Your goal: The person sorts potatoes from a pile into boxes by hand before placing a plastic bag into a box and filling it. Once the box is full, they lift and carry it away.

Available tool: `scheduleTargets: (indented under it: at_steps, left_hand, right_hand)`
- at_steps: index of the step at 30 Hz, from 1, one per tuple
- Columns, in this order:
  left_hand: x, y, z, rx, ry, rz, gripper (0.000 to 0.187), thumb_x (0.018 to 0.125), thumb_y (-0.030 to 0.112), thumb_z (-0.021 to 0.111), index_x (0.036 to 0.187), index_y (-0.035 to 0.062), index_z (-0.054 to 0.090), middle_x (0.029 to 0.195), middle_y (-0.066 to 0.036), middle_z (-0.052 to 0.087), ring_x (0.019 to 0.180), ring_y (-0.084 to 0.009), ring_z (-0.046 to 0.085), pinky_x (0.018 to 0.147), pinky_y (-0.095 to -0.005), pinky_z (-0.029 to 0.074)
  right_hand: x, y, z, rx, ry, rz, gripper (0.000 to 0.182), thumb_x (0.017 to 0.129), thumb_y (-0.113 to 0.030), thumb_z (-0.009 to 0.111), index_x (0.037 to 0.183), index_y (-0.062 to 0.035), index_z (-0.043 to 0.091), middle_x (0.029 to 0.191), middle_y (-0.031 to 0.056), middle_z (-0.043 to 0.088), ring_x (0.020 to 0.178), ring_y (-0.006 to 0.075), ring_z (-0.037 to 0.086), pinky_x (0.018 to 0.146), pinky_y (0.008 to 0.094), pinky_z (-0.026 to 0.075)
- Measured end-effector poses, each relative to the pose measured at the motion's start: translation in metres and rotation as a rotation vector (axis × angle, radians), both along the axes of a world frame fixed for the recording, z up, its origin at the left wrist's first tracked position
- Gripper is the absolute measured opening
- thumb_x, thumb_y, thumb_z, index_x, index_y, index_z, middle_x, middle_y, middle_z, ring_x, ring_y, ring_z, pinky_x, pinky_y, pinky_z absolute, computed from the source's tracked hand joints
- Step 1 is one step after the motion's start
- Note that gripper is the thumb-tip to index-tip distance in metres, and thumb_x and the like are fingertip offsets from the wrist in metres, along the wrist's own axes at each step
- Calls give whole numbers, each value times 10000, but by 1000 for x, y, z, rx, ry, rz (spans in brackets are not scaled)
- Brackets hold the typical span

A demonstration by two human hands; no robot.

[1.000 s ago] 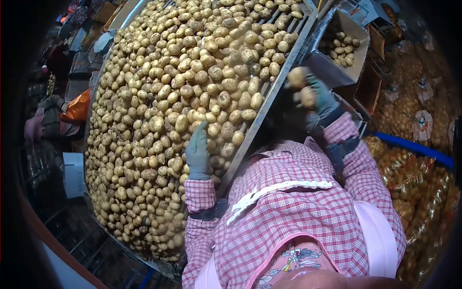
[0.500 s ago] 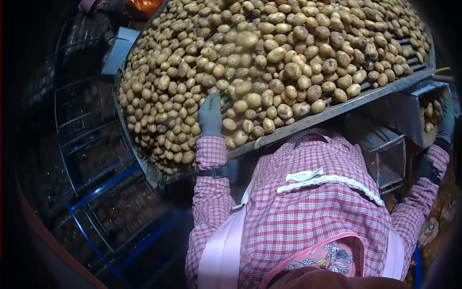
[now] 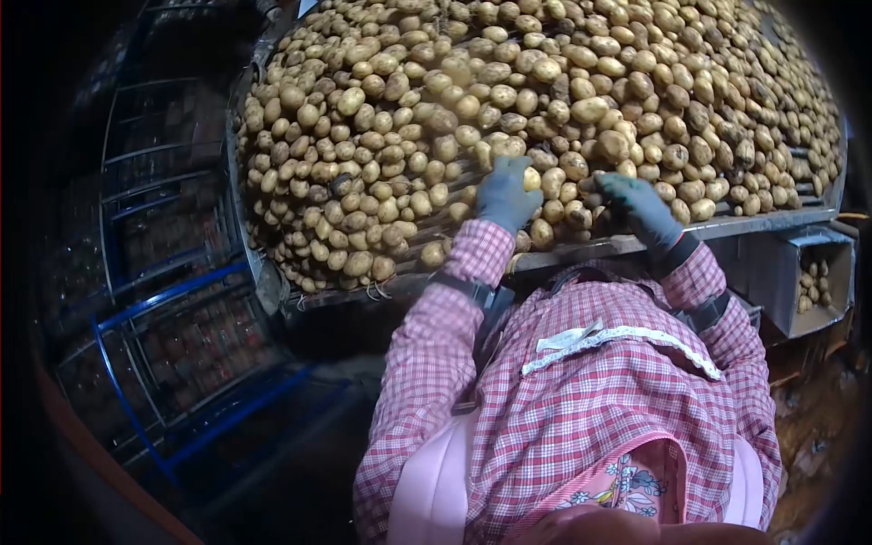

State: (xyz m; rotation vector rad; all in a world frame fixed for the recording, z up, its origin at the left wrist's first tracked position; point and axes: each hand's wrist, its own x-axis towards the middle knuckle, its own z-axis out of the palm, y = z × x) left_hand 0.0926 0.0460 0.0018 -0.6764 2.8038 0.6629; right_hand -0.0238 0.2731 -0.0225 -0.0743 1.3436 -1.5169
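Observation:
A wide heap of potatoes (image 3: 381, 145) covers a slatted sorting table, and bits of slat show between them. Near its front edge my left hand (image 3: 510, 195), in a grey glove, is closed on a pale potato (image 3: 532, 179) between thumb and fingers. To its right my right hand (image 3: 643, 209), in a grey glove with greenish fingers, points leftward across the heap. At its fingertips is a dark, dirty potato (image 3: 589, 185), with the fingers curled against it. My thumb on that side is hidden.
A metal rim (image 3: 763, 222) runs along the table's front. Below it at right stands an open box (image 3: 788, 295) with several potatoes inside. Blue metal frames (image 3: 173, 295) stand in the dark at left. My checked apron (image 3: 599, 400) is close to the rim.
My right hand has come up from the box to the heap. My left hand has shifted right along the heap. The view has turned and moved slightly.

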Motion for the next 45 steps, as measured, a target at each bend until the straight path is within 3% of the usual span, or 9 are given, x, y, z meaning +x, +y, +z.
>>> scheduleTargets:
  at_steps: [8, 14, 18, 21, 26, 28, 32, 39, 45]
  left_hand:
    - [43, 41, 43, 785, 242, 170, 489, 894, 233, 767, 1330, 59, 633, 1295, -152, 628, 1052, -203, 655, 904, -311, 558]
    - [91, -72, -31, 354, 335, 337, 431, 914, 190, 710, 1317, 58, 632, 1288, -140, 623, 1044, -214, 665, 898, -333, 568]
    - [63, -53, -19, -236, 176, -93, 523, 849, 246, 745, 1325, 69, 621, 1309, -164, 613, 1116, -313, 633, 1013, -413, 509]
    - [42, -55, -22, -38, 46, 3, 592, 813, 277, 759, 1344, 66, 605, 1281, -162, 632, 1132, -344, 619, 1044, -444, 471]
    - [29, -63, -33, 1065, 262, 528, 386, 933, 337, 605, 1132, 21, 700, 989, -118, 736, 852, -225, 709, 751, -355, 581]
    - [17, -38, 1, 1423, 230, 723, 415, 1012, 351, 499, 1106, -7, 685, 868, -101, 734, 634, -185, 689, 591, -287, 591]
    - [5, 0, 14, 1489, 117, 582, 499, 1040, 453, 497, 1074, 4, 713, 907, -91, 743, 718, -150, 708, 628, -291, 581]
    - [-26, 43, -8, 556, 442, -127, 357, 1056, 275, 548, 1148, -24, 720, 890, -62, 726, 662, -70, 600, 617, -234, 507]
    - [-67, 96, 41, 1096, 212, -22, 257, 1038, 110, 551, 1244, 28, 681, 980, 8, 680, 772, -43, 586, 683, -200, 491]
  right_hand:
    - [26, -15, -16, -168, -482, 97, 363, 1005, -379, 588, 1216, -84, 622, 1020, 54, 701, 791, 153, 687, 642, 269, 587]
    - [18, -5, -16, -217, 674, 318, 218, 935, -128, 670, 1132, -36, 678, 979, 53, 712, 813, 101, 666, 685, 247, 566]
    - [18, -6, 4, -212, 629, 263, 321, 896, 20, 621, 1206, -32, 683, 1076, 54, 701, 903, 126, 664, 783, 275, 565]
    - [18, -5, 4, -260, -13, 125, 496, 753, 25, 752, 1231, -88, 680, 981, 44, 707, 852, 160, 670, 768, 314, 571]
    - [20, -2, -17, -259, 397, 199, 338, 1014, -157, 520, 1283, 4, 645, 1124, 63, 680, 987, 137, 651, 847, 263, 544]
    - [21, -8, 3, -277, 17, 130, 400, 1032, -247, 509, 1327, 2, 613, 1131, 55, 672, 990, 130, 646, 855, 259, 534]
    - [24, -14, 18, -284, 84, 66, 468, 1052, -318, 490, 1422, -37, 551, 1175, 40, 660, 989, 115, 648, 847, 245, 531]
    - [18, 5, 25, -289, -91, -106, 497, 1020, -364, 620, 1369, -15, 570, 1289, 44, 622, 1140, 116, 586, 980, 272, 472]
    - [5, 64, 28, -428, -132, -307, 577, 956, -267, 712, 1434, -22, 502, 1264, 73, 631, 1131, 153, 609, 960, 270, 504]
